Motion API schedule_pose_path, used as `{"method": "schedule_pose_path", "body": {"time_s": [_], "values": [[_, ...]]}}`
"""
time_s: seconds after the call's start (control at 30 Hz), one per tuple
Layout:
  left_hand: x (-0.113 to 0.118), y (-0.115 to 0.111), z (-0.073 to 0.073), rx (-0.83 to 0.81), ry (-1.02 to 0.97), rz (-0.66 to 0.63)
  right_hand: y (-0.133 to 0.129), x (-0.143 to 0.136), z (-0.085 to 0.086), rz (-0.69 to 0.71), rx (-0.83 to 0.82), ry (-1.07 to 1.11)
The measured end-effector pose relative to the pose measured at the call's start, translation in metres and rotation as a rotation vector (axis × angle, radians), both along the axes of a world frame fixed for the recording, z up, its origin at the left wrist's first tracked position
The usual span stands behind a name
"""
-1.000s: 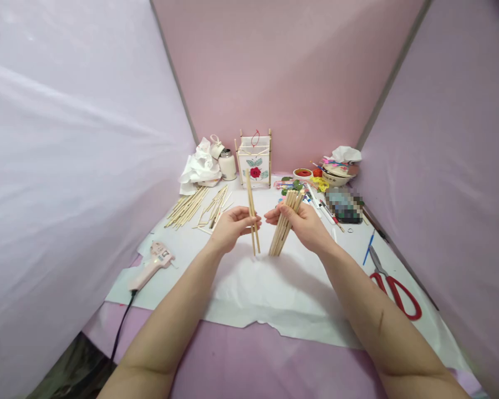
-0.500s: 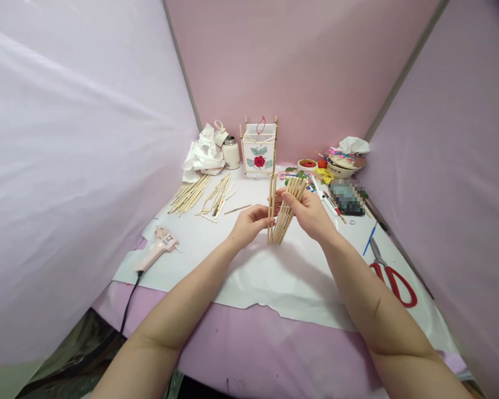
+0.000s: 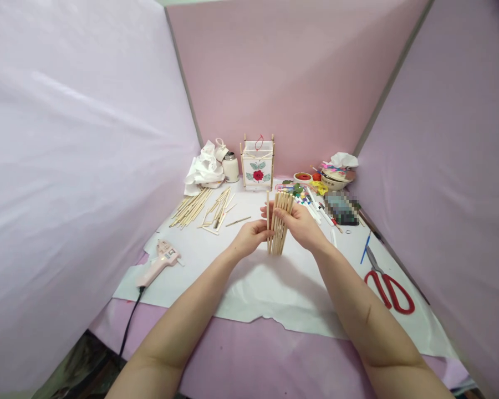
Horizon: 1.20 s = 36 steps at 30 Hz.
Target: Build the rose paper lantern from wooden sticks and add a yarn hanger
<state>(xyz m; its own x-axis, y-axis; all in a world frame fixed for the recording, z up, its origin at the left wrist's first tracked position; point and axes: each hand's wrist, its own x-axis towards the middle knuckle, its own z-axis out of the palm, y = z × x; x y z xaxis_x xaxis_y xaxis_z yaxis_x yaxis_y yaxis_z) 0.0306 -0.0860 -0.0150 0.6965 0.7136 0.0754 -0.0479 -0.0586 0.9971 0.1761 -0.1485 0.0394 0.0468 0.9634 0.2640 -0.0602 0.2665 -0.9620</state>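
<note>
Several pale wooden sticks stand nearly upright in a bundle, with my right hand wrapped round their upper part. At the bundle's left side, my left hand pinches a single wooden stick between thumb and fingers. Their lower ends are close to the white sheet; I cannot tell whether they touch it. Some fingertips are hidden behind the sticks.
Loose sticks lie at the left, near a pink glue gun. Behind stand a rose-decorated lantern and a white jar. Red-handled scissors, markers and a blurred phone lie at the right.
The bundle has come more upright and tighter in my right hand. My left hand, which had two sticks at its fingers, now has one apart. The whole view has shifted slightly.
</note>
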Motion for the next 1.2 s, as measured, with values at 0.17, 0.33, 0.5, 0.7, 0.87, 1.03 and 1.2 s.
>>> {"method": "schedule_pose_path", "body": {"time_s": [0.17,0.33,0.5,0.7,0.87,1.03,1.2], "values": [[0.003,-0.001,-0.007,0.083,0.025,-0.02,0.001,-0.003,-0.003,0.05,0.005,0.064],[0.006,-0.006,-0.011,0.13,0.049,-0.047,-0.001,-0.004,-0.002,0.056,-0.025,0.064],[0.015,-0.012,-0.011,0.049,-0.007,-0.17,-0.006,-0.003,0.001,0.068,-0.034,0.03],[0.018,-0.009,-0.015,0.056,-0.011,-0.163,-0.002,0.002,-0.001,0.119,-0.02,0.047],[0.022,-0.003,-0.036,0.014,-0.009,-0.214,0.001,0.002,0.001,0.121,-0.045,0.049],[0.026,-0.002,-0.044,-0.075,-0.057,-0.214,0.001,0.003,0.001,0.12,-0.047,0.074],[0.025,-0.003,-0.042,-0.094,-0.094,-0.241,0.002,0.004,-0.002,0.109,-0.034,0.07]]}}
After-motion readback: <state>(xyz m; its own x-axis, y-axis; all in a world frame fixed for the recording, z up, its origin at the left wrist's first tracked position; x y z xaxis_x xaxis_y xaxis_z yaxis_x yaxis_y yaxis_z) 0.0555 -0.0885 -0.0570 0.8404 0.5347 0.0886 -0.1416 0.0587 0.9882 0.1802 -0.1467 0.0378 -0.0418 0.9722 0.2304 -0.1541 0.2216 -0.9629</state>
